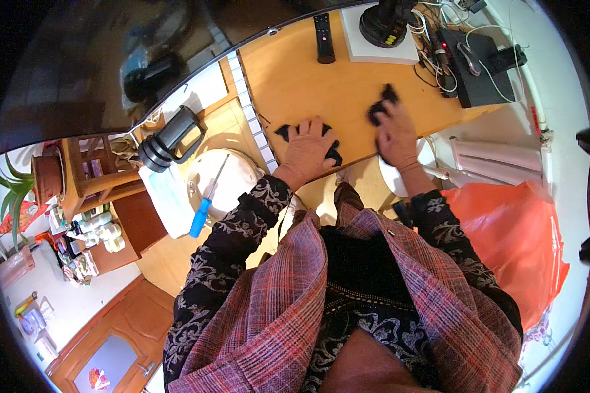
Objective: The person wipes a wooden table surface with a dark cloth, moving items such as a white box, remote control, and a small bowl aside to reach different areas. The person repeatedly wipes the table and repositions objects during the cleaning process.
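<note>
My left hand (pixel 305 152) lies over a piece of black cloth (pixel 335 156) near the front edge of the wooden tabletop (pixel 314 93). The cloth sticks out on both sides of the hand, and the fingers press it down. To the right, my right hand (pixel 398 135) has its fingertips on another dark cloth piece (pixel 376 112) on the same surface. That hand and its cloth are blurred. I cannot tell whether the two dark pieces are alike.
A black remote control (pixel 324 39), a black round-based device (pixel 383 27) and a black box (pixel 477 73) with cables stand at the back. Left are a screwdriver (pixel 207 201) on a round stool (pixel 226 172), a large flashlight (pixel 169 137) and a dark screen (pixel 103 64). An orange plastic bag (pixel 511 245) lies right.
</note>
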Motion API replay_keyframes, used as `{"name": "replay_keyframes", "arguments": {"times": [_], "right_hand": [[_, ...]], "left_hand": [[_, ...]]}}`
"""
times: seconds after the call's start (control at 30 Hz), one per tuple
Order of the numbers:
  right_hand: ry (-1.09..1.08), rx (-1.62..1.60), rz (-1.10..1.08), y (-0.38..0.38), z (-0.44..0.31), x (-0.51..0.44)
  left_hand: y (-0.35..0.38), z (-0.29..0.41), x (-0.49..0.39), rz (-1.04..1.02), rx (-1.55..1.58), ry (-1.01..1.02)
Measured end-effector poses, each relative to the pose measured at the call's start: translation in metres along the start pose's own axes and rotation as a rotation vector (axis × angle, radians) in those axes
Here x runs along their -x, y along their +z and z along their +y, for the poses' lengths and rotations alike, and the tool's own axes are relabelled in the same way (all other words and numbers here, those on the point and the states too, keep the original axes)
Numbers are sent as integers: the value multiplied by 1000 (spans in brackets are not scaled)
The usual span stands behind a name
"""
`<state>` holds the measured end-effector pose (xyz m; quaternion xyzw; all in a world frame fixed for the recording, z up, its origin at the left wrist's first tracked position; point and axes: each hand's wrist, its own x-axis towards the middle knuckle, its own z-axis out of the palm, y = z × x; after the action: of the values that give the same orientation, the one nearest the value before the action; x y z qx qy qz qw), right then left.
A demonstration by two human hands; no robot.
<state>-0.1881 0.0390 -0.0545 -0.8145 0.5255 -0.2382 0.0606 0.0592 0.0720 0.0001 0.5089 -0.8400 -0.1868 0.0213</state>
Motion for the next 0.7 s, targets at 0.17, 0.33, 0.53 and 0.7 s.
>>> {"name": "replay_keyframes", "arguments": {"times": [0.17,0.33,0.53,0.7], "right_hand": [[135,162,127,34,7,-33],[-215,17,-91,52,-76,9],[-149,79,-260,9,-30,8],[-134,-31,109,54,-48,-46]], "left_hand": [[-5,11,11,77,384,134],[-51,1,37,305,695,76],[-103,-35,76,398,1407,-296],[-75,-7,114,167,1457,-396]]}}
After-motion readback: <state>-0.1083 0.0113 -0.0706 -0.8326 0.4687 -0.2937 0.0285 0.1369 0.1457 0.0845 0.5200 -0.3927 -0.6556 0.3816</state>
